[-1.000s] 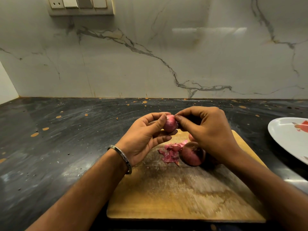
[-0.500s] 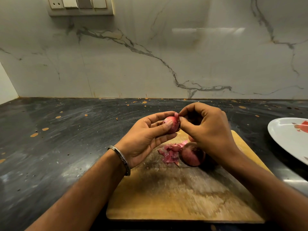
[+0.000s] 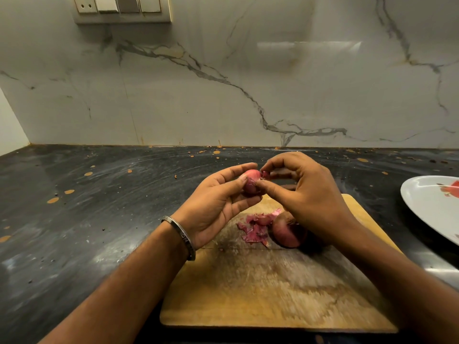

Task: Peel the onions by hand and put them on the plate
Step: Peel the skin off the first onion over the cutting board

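Between both hands, 1 small onion (image 3: 250,181) is mid-peel — left hand (image 3: 218,207) cradles it, right hand (image 3: 308,192) pinches a skin flap. Below them lie peels (image 3: 255,228) and another onion (image 3: 288,232); rightward, the plate (image 3: 427,207) holds no onion yet.

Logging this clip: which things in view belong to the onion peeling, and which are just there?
Job: small onion held by left hand; right hand pinching its skin; second onion, peel scraps, cutting board, plate.
Lying about: switch panel, bracelet.
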A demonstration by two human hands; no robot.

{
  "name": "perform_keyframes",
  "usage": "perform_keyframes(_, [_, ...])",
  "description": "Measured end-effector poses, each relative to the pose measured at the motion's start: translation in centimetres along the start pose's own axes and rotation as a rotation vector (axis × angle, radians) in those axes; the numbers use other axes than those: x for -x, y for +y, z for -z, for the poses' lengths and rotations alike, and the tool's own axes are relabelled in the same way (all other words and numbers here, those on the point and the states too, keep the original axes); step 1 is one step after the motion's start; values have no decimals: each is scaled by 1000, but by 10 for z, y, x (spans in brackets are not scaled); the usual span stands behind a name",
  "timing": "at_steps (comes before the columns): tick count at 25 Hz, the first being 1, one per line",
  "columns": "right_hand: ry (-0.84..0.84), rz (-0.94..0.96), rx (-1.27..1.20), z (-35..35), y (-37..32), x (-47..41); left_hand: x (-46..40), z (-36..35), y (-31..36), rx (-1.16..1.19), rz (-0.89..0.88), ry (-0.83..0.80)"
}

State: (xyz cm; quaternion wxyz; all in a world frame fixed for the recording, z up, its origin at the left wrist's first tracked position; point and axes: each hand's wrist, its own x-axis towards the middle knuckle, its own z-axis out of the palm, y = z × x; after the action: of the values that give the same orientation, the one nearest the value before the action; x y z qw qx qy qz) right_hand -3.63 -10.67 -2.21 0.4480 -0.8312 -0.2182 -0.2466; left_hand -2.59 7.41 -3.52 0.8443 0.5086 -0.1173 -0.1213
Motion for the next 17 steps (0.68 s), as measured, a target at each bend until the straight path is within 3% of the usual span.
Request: perform_keyframes(17, [-146,-31,113,-2,3,-1,5,-2,-1,-144,-31,-4])
